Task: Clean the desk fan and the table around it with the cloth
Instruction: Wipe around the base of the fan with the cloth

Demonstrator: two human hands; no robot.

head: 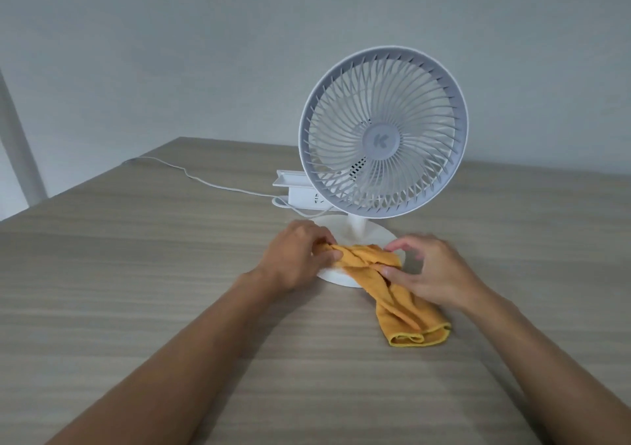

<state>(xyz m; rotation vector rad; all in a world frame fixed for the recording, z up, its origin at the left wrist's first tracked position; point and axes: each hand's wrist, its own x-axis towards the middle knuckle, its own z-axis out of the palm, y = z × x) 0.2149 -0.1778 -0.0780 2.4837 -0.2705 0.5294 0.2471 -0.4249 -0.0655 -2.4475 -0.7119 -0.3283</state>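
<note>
- Looking down from the head camera, a person's two bare arms reach across a table [136, 291] toward a white fan [383, 133] standing just beyond the hands.
- An orange cloth [396, 301] lies partly over the front of the fan's round base [336, 275] and trails down onto the table toward the viewer.
- Left hand [297, 256]: fingers curled and closed around the cloth's far end, at the left edge of the base.
- Right hand [430, 273]: thumb and fingertips pinching a fold of the cloth near its middle, over the right side of the base.
- Risk, as a judgement: the fan looks light and top-heavy on a thin neck, so a hard tug on the cloth or a push on the base could tip or slide it.
- A thin white cord [205, 179] runs to a power strip [297, 191] just behind the fan; dragging the fan could pull on it.
- Textures: the cloth is soft, bunched and hemmed; the fan is smooth plastic with a round grille of thin curved ribs; the table has a matte, pale wood grain.
</note>
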